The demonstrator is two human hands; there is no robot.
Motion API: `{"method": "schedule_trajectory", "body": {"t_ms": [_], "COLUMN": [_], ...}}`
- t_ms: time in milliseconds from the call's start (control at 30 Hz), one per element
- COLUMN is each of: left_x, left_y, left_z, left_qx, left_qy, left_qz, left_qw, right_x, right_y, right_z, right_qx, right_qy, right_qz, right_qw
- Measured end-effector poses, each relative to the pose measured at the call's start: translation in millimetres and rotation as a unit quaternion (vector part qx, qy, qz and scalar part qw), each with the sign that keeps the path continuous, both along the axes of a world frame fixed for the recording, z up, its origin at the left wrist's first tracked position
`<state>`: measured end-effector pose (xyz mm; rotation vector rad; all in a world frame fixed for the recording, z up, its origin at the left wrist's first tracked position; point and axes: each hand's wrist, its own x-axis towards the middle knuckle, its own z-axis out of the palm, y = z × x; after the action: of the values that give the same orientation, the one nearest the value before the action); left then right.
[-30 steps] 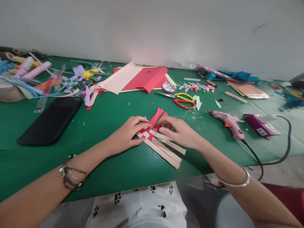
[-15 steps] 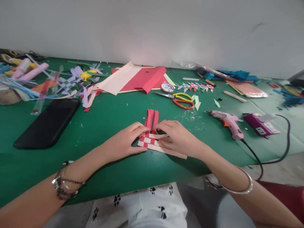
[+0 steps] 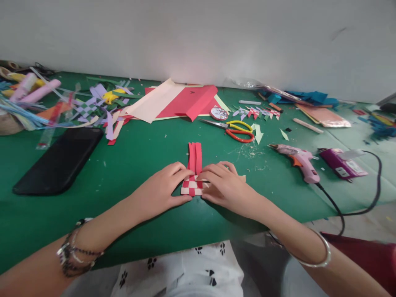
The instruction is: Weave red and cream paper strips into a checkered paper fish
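Note:
A small weave of red and cream paper strips (image 3: 193, 177) lies on the green table (image 3: 139, 156), its red strips pointing straight away from me. My left hand (image 3: 161, 189) pinches the weave's left edge between thumb and fingers. On the right side, my right hand (image 3: 224, 185) lies over the cream strips with its fingertips pressed on the woven square. Most of the cream strips are hidden under that hand; only a tip shows past it.
A black phone (image 3: 58, 159) lies at left, beside a heap of paper strips (image 3: 95, 107). Red and cream sheets (image 3: 176, 101), scissors (image 3: 235, 130), a pink glue gun (image 3: 297, 159) with its cord, and a purple box (image 3: 338, 163) lie beyond and to the right.
The weave has been turned anticlockwise: its red strips pointed up-right before and now point straight away. The cream strips swung from the lower right to under my right hand.

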<state>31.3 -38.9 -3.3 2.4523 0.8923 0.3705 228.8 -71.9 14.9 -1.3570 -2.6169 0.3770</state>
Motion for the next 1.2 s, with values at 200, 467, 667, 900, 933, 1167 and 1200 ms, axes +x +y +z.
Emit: {"method": "schedule_trajectory", "body": {"t_ms": [200, 467, 667, 900, 933, 1167, 1200], "left_x": [0.9, -7.9, -4.3, -6.9, -6.8, -4.4, -4.1], "left_y": [-1.2, 7.6, 6.6, 8.5, 8.6, 8.5, 8.3], "left_z": [0.8, 3.0, 0.9, 0.7, 0.4, -1.1, -1.3], "left_qx": [0.017, 0.003, 0.049, 0.047, 0.05, 0.099, 0.099], "left_qy": [0.018, 0.018, 0.028, 0.025, 0.024, -0.004, -0.005], "left_qz": [0.014, -0.059, -0.047, -0.072, -0.072, -0.043, -0.04], "left_qw": [1.0, 0.998, 0.997, 0.996, 0.996, 0.994, 0.994], "right_x": [5.0, 7.6, 10.8, 15.9, 16.1, 15.8, 15.8], "right_y": [1.6, 2.2, 6.3, 10.3, 10.9, 15.2, 15.4], "right_z": [4.3, 1.5, 6.0, 10.5, 10.3, 6.0, 5.4], "right_qx": [-0.009, -0.015, -0.048, -0.074, -0.074, -0.061, -0.059], "right_qy": [0.001, 0.016, 0.015, 0.026, 0.025, 0.027, 0.029], "right_qz": [0.016, 0.022, 0.039, 0.048, 0.048, 0.059, 0.061], "right_qw": [1.0, 1.0, 0.998, 0.996, 0.996, 0.996, 0.996]}}
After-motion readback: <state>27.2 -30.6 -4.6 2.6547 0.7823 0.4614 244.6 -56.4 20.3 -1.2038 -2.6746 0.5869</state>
